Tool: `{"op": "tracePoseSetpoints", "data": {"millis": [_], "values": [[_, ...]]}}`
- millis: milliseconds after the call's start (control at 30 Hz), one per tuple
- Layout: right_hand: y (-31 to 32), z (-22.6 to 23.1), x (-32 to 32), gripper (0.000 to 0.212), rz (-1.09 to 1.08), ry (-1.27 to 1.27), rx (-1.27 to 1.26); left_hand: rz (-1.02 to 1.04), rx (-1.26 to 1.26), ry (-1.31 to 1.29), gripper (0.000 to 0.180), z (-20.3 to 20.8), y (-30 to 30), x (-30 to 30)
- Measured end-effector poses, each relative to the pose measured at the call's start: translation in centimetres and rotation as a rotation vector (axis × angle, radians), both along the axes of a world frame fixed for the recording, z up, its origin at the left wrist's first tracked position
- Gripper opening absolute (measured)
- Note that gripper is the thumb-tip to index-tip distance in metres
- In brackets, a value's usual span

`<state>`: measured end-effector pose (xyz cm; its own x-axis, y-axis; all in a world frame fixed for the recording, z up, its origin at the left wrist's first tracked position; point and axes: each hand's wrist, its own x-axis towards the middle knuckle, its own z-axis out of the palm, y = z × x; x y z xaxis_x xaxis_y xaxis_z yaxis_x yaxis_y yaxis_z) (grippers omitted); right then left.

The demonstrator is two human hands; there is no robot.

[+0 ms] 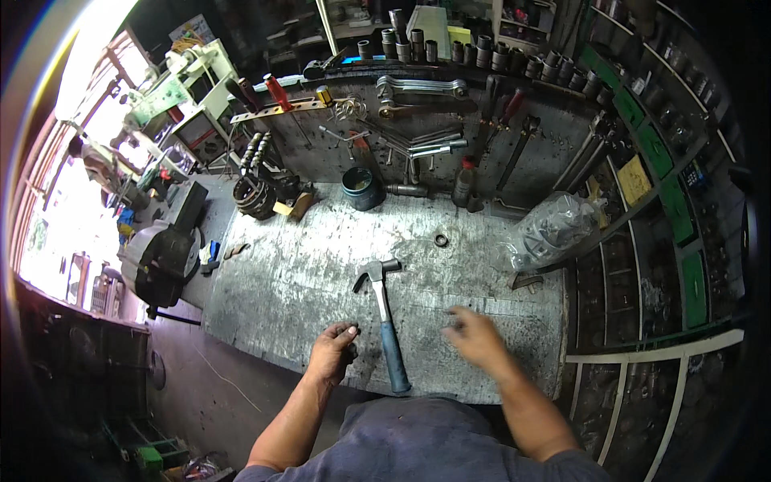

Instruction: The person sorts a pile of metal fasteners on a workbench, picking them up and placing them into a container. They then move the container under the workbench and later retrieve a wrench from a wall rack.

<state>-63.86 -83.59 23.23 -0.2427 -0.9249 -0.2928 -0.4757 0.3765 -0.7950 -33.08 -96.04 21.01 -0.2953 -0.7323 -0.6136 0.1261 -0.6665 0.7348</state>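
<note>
A claw hammer (389,341) with a blue-grey grip lies on the metal-topped workbench (281,305), its head pointing away from me. Left of its handle, my left hand (332,353) is closed, thumb pressed against the curled fingers. A small dark thing may be at the fingertips; I cannot make it out. To the right of the hammer, my right hand (477,339) hovers over the bench, slightly blurred. Its fingers are bent but apart, with nothing visible in them. Farther back a small dark ring (441,240) rests on the bench. Neither hand touches the hammer.
A blue-green can (362,189), a red-capped bottle (464,183) and a plastic-wrapped part (554,230) stand toward the back. Sockets (483,53) line the ledge above hanging wrenches (422,87). A dark machine (161,257) borders the left side; shelves (642,353) border the right.
</note>
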Motion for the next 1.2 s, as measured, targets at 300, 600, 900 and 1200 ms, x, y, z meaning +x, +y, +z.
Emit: {"op": "tracePoseSetpoints", "data": {"millis": [300,600,900,1200], "values": [[-13.4,-6.6,12.8,0.067,0.155,0.405,0.206,-0.095,-0.255,-0.377,0.034,-3.9,-5.7,8.6],[-8.5,-6.1,9.2,0.047,-0.263,0.059,-0.103,-0.122,-0.605,-0.438,0.069,-8.1,-9.0,13.8],[0.3,10.4,-8.5,0.034,-0.819,0.578,-0.876,-0.180,-0.604,-0.385,0.057,-12.8,-7.3,15.7],[-0.5,15.0,-26.7,0.043,-1.001,0.663,-0.866,-0.136,-0.617,-0.572,0.047,-9.7,0.4,9.9]]}}
